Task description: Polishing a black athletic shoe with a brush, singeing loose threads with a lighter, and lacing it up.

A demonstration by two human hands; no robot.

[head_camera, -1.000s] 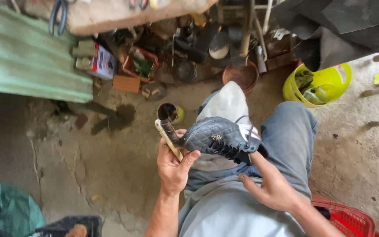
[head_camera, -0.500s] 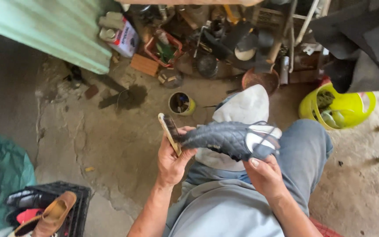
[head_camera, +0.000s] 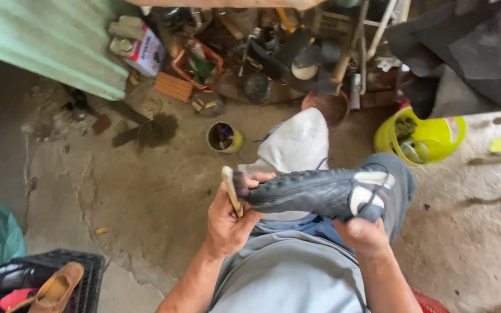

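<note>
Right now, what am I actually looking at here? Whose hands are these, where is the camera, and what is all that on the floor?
There is no machine: a person wears a camera on the head, so the one picture looks down at their own lap and hands. The left hand holds a small brush against the toe of a dark shoe. The right hand grips the shoe's heel end, and a white cloth covers the knee. On the concrete floor stand a small tin, a yellow basket and a clutter of tools. At lower left a black crate holds more shoes.

Right hand (head_camera: pixel 366 235) — now under shoe (head_camera: pixel 314 194)
</note>
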